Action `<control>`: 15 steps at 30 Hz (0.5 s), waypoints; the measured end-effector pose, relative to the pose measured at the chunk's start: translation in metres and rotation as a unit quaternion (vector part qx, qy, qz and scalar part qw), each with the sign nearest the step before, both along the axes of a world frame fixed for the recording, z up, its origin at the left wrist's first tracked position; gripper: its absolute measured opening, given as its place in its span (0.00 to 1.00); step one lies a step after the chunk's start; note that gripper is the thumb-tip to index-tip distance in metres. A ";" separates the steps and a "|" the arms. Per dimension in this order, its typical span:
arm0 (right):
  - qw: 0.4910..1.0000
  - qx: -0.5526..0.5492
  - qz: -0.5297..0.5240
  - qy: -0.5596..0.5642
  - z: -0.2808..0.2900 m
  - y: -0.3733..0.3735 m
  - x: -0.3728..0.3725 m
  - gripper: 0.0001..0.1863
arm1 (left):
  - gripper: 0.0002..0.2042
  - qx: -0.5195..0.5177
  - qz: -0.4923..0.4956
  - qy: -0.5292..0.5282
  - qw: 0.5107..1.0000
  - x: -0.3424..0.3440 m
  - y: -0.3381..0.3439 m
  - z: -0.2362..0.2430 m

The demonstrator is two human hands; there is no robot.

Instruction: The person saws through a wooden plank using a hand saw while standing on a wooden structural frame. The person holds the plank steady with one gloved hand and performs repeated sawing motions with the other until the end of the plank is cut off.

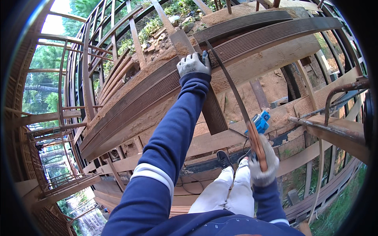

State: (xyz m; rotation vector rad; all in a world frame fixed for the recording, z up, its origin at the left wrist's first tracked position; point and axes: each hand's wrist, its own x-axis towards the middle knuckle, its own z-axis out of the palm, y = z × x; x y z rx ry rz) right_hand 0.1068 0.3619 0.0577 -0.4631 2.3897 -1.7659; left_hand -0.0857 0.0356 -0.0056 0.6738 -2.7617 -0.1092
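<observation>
Left hand (192,66): we've got the gloved fingers bent down over the grooved plank; can't tell if they're gripping it or just pressing.
Right hand (264,163): fingers wrapped snug around the saw's wooden handle, nearer our body than the left one.
Handsaw (238,96): it runs from our right fingers up past the left thumb, tip beyond it. Can't tell if the teeth touch wood.
Grooved plank (151,94): right under our left fingers, stretching well out to both sides of them.
Thumb risk: the blade looks just beside our left thumb, so a skip or sideways wobble could nick the glove, imo.
Crosspiece (215,114): a short board poking out below our left fingers toward us. If it's loose, leaning on it could rock things and bind the blade.
Sawdust (271,65): scattered right of our left fingers; grit under the glove could let our hold slide.
Blue power tool (260,122): just beyond our right fingers, near the saw handle. A long pull might bump it, and honestly we'd hate to knock it through those gaps.
</observation>
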 end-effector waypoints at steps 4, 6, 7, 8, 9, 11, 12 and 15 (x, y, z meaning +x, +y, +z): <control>0.994 -0.045 -0.018 0.100 -0.016 -0.067 -0.076 0.35 | 0.22 0.008 -0.011 -0.006 1.000 0.000 -0.005 0.005; 0.996 -0.030 -0.012 0.078 -0.012 -0.067 -0.078 0.34 | 0.22 0.012 -0.012 -0.007 1.000 0.001 -0.004 0.003; 0.991 0.006 -0.003 0.136 -0.018 -0.055 -0.067 0.35 | 0.22 0.013 -0.013 -0.002 1.000 0.005 -0.003 0.002; 0.993 0.006 -0.013 0.115 -0.011 -0.042 -0.048 0.36 | 0.22 0.011 -0.012 0.008 1.000 0.004 -0.006 0.001; 0.994 0.009 0.005 0.110 -0.019 -0.020 -0.025 0.37 | 0.22 0.010 -0.005 0.017 1.000 0.007 -0.009 0.001; 0.997 -0.028 0.001 -0.068 -0.003 0.025 0.030 0.37 | 0.21 0.012 0.000 0.011 1.000 0.009 -0.008 0.001; 0.993 -0.060 -0.005 -0.098 0.019 0.030 0.040 0.37 | 0.21 0.011 0.003 0.011 1.000 0.008 -0.009 0.002; 0.994 -0.049 -0.033 -0.089 -0.002 0.022 0.030 0.37 | 0.21 0.017 -0.002 0.004 1.000 0.002 -0.003 0.004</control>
